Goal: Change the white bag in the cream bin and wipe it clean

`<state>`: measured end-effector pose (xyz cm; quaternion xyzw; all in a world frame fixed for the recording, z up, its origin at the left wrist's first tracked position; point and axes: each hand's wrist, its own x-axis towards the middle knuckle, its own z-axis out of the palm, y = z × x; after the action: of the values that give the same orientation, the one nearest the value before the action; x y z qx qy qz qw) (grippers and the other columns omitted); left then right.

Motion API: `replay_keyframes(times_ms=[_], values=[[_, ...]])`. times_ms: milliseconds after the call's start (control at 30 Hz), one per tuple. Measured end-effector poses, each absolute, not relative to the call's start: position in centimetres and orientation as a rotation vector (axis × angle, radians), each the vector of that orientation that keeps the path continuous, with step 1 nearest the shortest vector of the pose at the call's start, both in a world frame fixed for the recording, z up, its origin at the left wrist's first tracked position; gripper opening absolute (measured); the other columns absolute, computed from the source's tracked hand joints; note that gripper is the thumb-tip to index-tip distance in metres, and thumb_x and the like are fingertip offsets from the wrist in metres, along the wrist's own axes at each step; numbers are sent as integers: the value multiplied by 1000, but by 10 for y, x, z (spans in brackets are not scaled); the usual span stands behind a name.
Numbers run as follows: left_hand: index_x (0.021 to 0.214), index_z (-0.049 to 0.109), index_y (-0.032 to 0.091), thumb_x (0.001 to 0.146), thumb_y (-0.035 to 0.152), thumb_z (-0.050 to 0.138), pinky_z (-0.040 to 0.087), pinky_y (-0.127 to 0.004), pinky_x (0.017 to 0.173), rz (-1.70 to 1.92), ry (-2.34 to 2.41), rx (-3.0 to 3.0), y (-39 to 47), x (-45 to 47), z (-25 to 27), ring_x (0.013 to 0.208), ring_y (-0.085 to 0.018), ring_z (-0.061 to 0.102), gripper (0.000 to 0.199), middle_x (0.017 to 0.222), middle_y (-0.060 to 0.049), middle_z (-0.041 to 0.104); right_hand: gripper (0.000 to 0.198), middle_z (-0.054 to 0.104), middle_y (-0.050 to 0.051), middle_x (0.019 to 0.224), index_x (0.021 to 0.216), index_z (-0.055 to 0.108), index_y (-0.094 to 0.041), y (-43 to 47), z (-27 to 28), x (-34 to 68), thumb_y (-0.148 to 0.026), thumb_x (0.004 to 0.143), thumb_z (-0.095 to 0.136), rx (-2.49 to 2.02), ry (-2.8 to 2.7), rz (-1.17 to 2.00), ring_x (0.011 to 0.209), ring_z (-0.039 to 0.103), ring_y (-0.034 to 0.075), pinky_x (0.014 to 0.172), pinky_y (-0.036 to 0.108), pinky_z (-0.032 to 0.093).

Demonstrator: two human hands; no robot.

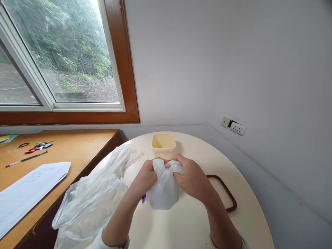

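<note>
Both hands grip the gathered top of a white plastic bag (163, 193) over the middle of the round table. My left hand (147, 175) is closed on one side of its twisted neck. On the other side, my right hand (190, 176) is closed too, thumb and fingers pinching the plastic. The bag bulges below the hands; its contents are hidden. Just beyond them stands a pale yellow square bin (163, 142), its opening upward. A small purple item (143, 198) peeks out beside the bag, mostly covered.
A crumpled translucent plastic bag (98, 197) spreads over the left of the cream table (192, 224). To the right lies a brown rounded frame (228, 192). The wooden desk (85, 145) holds papers (33, 190), a pen (27, 159) and keys (41, 145). Walls close in behind and right.
</note>
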<state>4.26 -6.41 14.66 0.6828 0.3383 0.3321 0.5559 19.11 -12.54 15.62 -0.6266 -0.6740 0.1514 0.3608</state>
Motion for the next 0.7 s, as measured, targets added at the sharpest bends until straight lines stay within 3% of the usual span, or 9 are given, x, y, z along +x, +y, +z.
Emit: replay_keyframes(times_ms=[133, 367, 433, 500, 600, 700], values=[[71, 62, 16, 70, 28, 60, 41, -25, 55, 652, 775, 1705, -67, 38, 150, 60, -16, 52, 12, 62, -1, 58, 22, 58, -3, 67, 92, 54, -24, -125, 158, 201, -22, 70, 51, -1520, -1641, 538, 53, 48, 12, 46, 21, 35], [77, 56, 17, 65, 18, 59, 36, -21, 52, 622, 838, 1736, -72, 36, 152, 62, -13, 49, 12, 71, 2, 55, 22, 56, -3, 70, 86, 53, -23, -119, 156, 196, -16, 65, 50, -1401, -1526, 596, 58, 49, 12, 50, 22, 40], [79, 56, 18, 66, 18, 59, 36, -21, 52, 657, 842, 1729, -71, 37, 150, 62, -13, 49, 14, 71, 2, 55, 26, 58, -1, 76, 91, 53, -23, -118, 156, 194, -16, 66, 50, -1419, -1504, 517, 65, 52, 14, 55, 24, 43], [80, 56, 18, 66, 17, 58, 38, -22, 54, 721, 857, 1736, -68, 38, 148, 64, -14, 51, 14, 71, 2, 56, 34, 60, 3, 91, 100, 52, -23, -117, 157, 193, -15, 66, 50, -1419, -1497, 342, 83, 56, 19, 70, 31, 46], [79, 59, 18, 67, 18, 57, 40, -23, 59, 836, 894, 1755, -64, 40, 145, 70, -15, 53, 12, 75, 1, 57, 37, 55, 7, 110, 106, 51, -23, -122, 160, 192, -14, 69, 52, -1305, -1462, 20, 108, 49, 23, 90, 41, 39], [78, 62, 17, 67, 17, 56, 42, -24, 62, 929, 890, 1746, -61, 41, 143, 73, -16, 54, 12, 84, -1, 59, 23, 59, 4, 94, 93, 54, -24, -133, 165, 189, -11, 74, 51, -1054, -1449, -155, 96, 56, 19, 85, 39, 43]])
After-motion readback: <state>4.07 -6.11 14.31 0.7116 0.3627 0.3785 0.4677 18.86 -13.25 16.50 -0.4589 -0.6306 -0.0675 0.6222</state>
